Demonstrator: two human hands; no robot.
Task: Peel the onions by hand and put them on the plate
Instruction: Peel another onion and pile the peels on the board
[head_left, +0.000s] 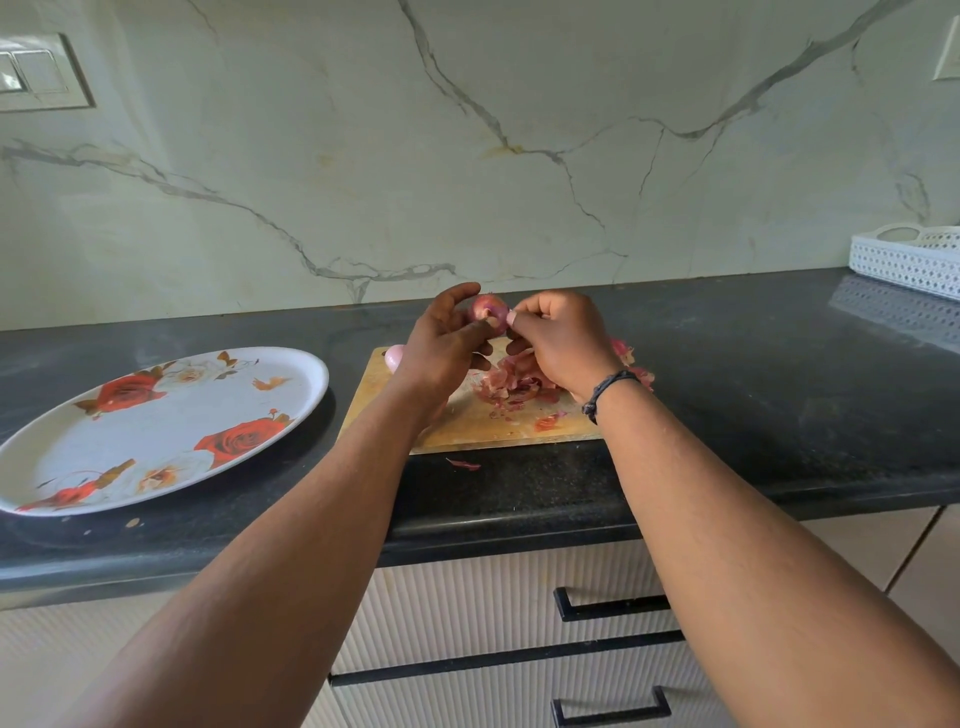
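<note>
Above the wooden cutting board, near the middle of the view, both hands work on one small red onion. The left hand curls its fingers and thumb around the onion from the nine o'clock side and holds it in the air. The right hand meets it from three o'clock, its fingertips pinching at the onion's skin. A dark cord bracelet circles the right wrist.

Below the hands, a heap of papery onion peels lies on the board, spreading toward its three o'clock edge. One stray peel scrap lies on the dark countertop, just off the board at six o'clock. A pale peeled onion sits at the board's far left corner, partly hidden behind the left hand.

At nine o'clock from the board, a white oval plate with red rose prints rests on the countertop; no onion lies on it. At two o'clock, a white perforated tray stands against the marble wall. A switch panel sits at ten o'clock. No brand, label or writing can be read anywhere.
</note>
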